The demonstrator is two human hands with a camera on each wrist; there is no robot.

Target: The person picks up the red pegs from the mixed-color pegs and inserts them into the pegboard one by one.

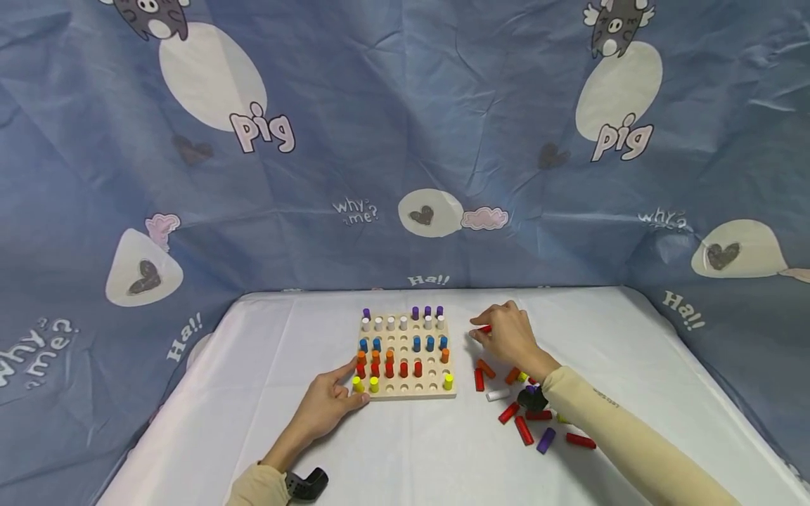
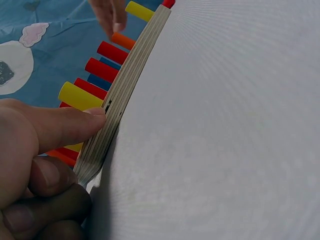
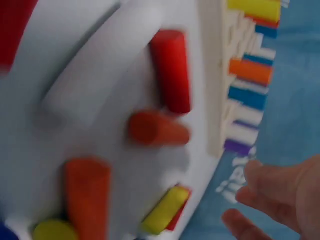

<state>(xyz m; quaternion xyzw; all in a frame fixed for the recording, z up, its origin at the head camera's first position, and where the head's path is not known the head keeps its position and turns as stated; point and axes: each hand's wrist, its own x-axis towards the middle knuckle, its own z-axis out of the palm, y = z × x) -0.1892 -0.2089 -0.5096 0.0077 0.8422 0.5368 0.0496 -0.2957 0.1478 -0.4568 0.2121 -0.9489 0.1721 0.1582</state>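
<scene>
A wooden pegboard (image 1: 411, 395) carries rows of purple, white, blue, orange, red and yellow pegs, with several bare holes. My left hand (image 1: 325, 406) holds its near left corner, the thumb (image 2: 75, 122) against the front edge and a finger along the left side. To the right of the board, my right hand (image 1: 506, 330) hovers low with fingers spread, around a red peg (image 1: 485, 328). In the right wrist view no peg shows between the fingers (image 3: 272, 182). A yellow peg (image 3: 166, 209) lies there beside a red one.
Loose pegs lie scattered on the white tablecloth (image 1: 405, 450) right of the board, among them a white peg (image 1: 498, 396), a red peg (image 1: 524, 431) and a purple peg (image 1: 546, 440). A dark wrist device (image 1: 533, 399) partly covers some. A blue printed curtain (image 1: 354, 140) stands behind.
</scene>
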